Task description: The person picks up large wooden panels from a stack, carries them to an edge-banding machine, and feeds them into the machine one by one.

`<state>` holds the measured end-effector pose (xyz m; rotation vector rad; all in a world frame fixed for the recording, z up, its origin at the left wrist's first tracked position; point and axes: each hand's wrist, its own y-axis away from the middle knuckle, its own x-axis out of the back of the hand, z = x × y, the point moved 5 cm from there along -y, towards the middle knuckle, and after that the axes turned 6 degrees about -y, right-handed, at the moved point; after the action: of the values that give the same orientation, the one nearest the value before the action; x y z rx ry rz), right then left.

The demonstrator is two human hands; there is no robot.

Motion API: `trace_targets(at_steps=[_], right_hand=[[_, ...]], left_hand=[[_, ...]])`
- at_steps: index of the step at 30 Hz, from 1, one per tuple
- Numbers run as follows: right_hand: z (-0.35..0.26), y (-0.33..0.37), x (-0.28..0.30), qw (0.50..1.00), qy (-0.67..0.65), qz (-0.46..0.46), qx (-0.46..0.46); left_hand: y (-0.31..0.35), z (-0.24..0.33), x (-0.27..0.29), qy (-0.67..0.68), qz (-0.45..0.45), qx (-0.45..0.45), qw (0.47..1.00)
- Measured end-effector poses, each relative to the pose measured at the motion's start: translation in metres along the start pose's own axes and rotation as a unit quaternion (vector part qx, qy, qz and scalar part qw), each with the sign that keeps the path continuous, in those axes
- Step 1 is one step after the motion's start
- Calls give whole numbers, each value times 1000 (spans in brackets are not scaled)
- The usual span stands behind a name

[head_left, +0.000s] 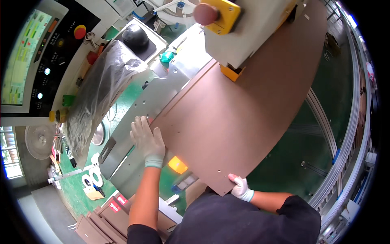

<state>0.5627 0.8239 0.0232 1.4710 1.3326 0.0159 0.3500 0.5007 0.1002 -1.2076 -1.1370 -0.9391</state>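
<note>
A large brown flat panel [235, 126] stretches from my body to the far right, passing under a beige machine head [248, 30]. My left hand [147, 140], in a white glove, lies flat with its fingers stretched out at the panel's left edge, over the grey metal plate [156, 95] alongside. At the near corner my right hand [241, 189], also gloved, grips the panel's edge with the thumb on top; its other fingers are mostly hidden. Small holes show in the panel near that hand.
A control console [48, 61] with a screen and red stop button stands at the left. Another red button [206, 14] sits on the machine head. Clear plastic sheeting [101, 85] drapes beside the plate. More brown panels [101, 223] lean at lower left; a metal frame [325, 122] runs along the right.
</note>
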Motion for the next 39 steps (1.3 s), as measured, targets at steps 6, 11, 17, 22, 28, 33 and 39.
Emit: trace_targets(at_steps=[6, 11, 17, 22, 28, 33, 39], right_hand=[[-55, -25, -6, 967, -249, 42, 34], [-122, -36, -19, 965, -210, 116, 108], [-189, -60, -5, 961, -181, 112, 178], [-243, -71, 10, 945, -164, 113, 261], [-299, -89, 51, 921, -139, 96, 352], [-353, -78, 89, 771, 98, 269, 569], [-321, -78, 48, 678, 299, 330, 585]], left_hand=[[-8, 9, 4, -4, -57, 25, 998], [-15, 7, 5, 17, -86, 29, 996], [-21, 6, 8, 25, -63, 28, 997], [-25, 7, 12, 35, -46, 30, 998], [-15, 1, 5, 32, -37, 38, 998], [-13, 3, 8, 9, 12, 32, 999], [-11, 2, -10, 30, 67, 20, 997]])
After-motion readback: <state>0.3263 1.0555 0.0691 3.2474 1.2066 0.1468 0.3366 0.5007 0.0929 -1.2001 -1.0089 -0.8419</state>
